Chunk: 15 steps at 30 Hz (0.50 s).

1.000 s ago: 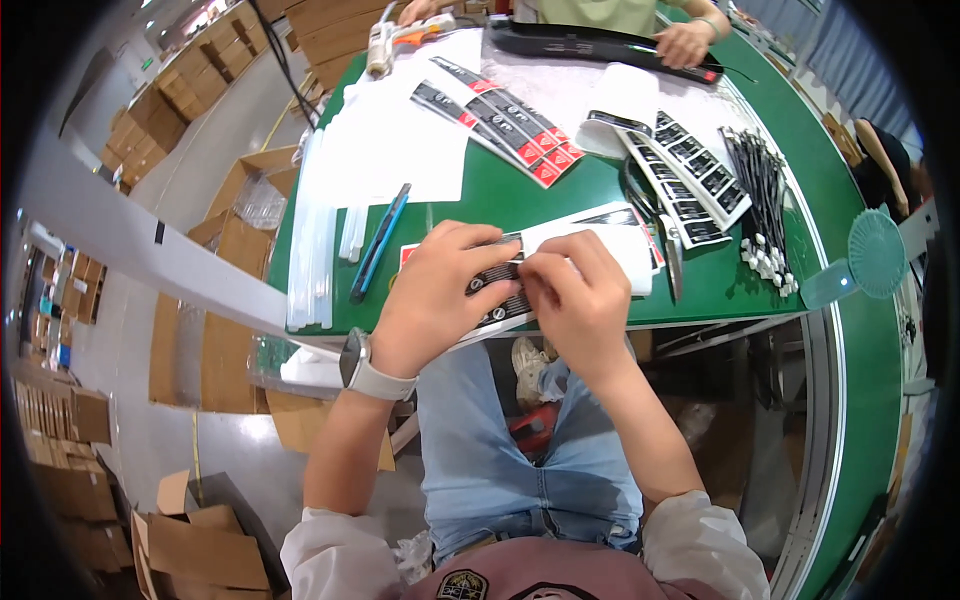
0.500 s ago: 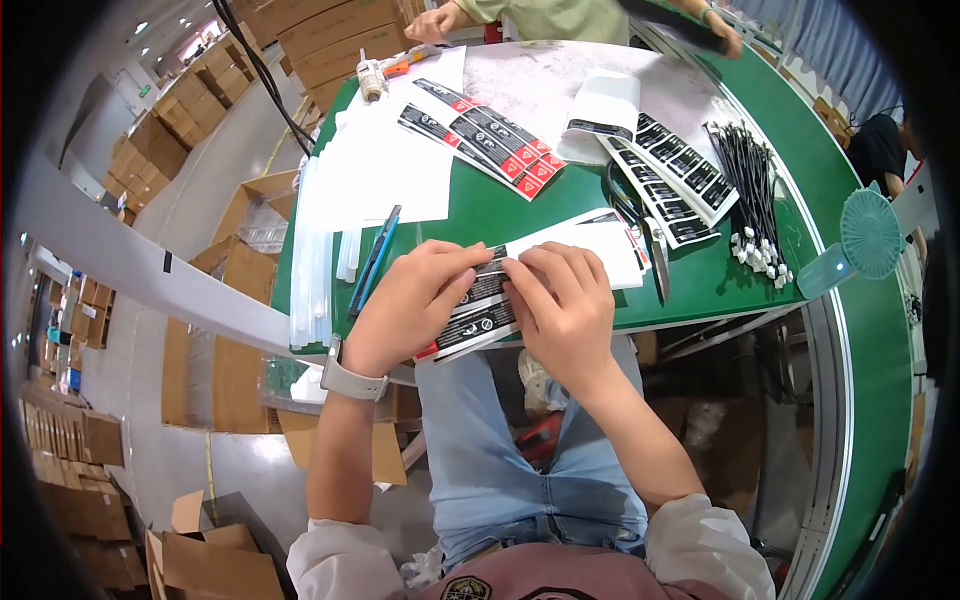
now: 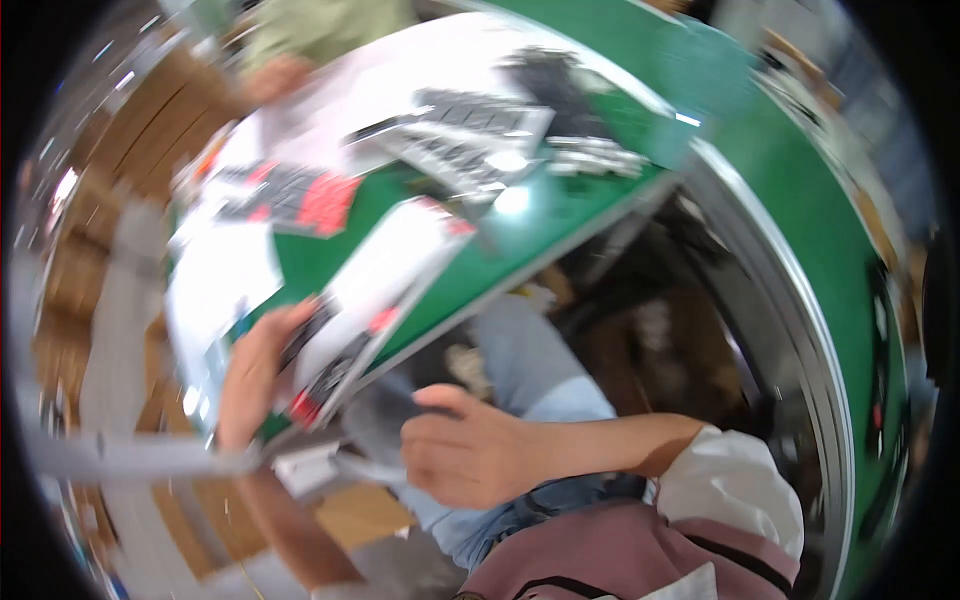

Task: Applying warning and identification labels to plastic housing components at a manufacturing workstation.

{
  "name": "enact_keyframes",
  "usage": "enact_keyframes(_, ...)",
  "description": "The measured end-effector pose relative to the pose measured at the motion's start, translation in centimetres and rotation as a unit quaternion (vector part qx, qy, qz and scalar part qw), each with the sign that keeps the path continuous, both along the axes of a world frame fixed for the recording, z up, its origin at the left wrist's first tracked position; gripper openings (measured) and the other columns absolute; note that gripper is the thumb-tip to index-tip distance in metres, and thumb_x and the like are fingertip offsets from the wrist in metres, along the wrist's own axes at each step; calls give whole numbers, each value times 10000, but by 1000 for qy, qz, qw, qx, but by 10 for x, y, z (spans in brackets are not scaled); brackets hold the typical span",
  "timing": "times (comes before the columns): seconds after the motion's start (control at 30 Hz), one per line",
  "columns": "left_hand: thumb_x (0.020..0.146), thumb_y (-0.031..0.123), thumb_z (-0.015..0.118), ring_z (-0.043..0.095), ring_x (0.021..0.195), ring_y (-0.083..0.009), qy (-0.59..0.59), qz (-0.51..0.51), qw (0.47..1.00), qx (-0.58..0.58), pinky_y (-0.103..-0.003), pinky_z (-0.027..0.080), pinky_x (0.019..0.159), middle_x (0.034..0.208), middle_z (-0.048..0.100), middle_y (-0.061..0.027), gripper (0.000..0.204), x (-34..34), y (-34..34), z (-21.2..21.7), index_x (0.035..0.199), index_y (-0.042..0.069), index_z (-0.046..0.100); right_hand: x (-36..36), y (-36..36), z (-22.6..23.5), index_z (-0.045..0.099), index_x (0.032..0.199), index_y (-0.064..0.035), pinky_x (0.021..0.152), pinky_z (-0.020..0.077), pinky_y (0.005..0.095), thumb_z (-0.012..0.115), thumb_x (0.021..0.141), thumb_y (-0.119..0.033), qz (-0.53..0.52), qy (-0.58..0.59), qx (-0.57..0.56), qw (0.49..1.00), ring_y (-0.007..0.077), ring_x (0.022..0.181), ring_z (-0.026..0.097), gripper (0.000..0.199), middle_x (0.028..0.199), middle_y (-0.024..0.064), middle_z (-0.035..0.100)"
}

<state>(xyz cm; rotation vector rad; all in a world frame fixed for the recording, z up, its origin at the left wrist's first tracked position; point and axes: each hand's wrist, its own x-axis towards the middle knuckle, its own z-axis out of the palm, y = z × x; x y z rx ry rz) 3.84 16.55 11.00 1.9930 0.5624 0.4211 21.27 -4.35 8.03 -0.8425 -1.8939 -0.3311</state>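
Observation:
The whole picture is smeared by motion. My left hand (image 3: 258,368) is at the near left edge of the green table, its fingertips against the left side of a stack of label sheets (image 3: 385,265). The stack has white, black and red parts and lies slantwise. Blur hides how the left fingers are set. My right hand (image 3: 468,452) is off the table, above my lap and apart from the sheets. Its fingers are curled in and the thumb sticks out; anything inside them is hidden.
Black-and-red label sheets (image 3: 290,197) and white paper (image 3: 225,280) lie farther left. Black-and-white label sheets (image 3: 470,145) and a bundle of black cables with white connectors (image 3: 590,158) lie at the back. Another person's hand (image 3: 278,78) is across the table. Cardboard boxes (image 3: 140,130) stand at left.
The view has swung to the right, so the table appears turned and shifted left. My right hand has left the label sheets and come back over my lap; my left hand stays beside them.

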Motion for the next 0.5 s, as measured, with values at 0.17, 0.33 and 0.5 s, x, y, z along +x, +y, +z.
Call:
enact_keyframes(0.17, 1033, 283, 384, 583, 1077, -227, 109, 61, 978, 166, -306, 410, 961, 1163, 635, -150, 428, 10, -9, 1, 1213, -45, 591, 192, -127, 23, 590, 907, -29, 862, 435, 355, 634, 830, -93, -441, 135, -123, 879, 241, 906, 575, 109, 922, 89, 581)
enact_keyframes(0.33, 1012, 232, 471, 580, 1068, -217, 37, 182, 928, 322, -315, 420, 944, 1161, 634, -150, 352, 21, -19, -6, 1157, -58, 607, 330, -345, 54, 142, 1530, -202, 824, 510, 444, 639, 880, -340, -873, 35, -79, 481, 331, 953, 608, 830, 1127, 194, 527)
enact_keyframes(0.5, 962, 102, 527, 591, 1045, -246, -64, 173, 927, 327, -327, 440, 917, 1141, 633, -161, 205, 29, -53, -6, 1016, -71, 622, 301, -537, 21, 159, 1515, -291, 890, 434, 514, 639, 805, -227, -971, 67, -224, 54, 319, 1102, 591, 860, 1181, 167, 584)
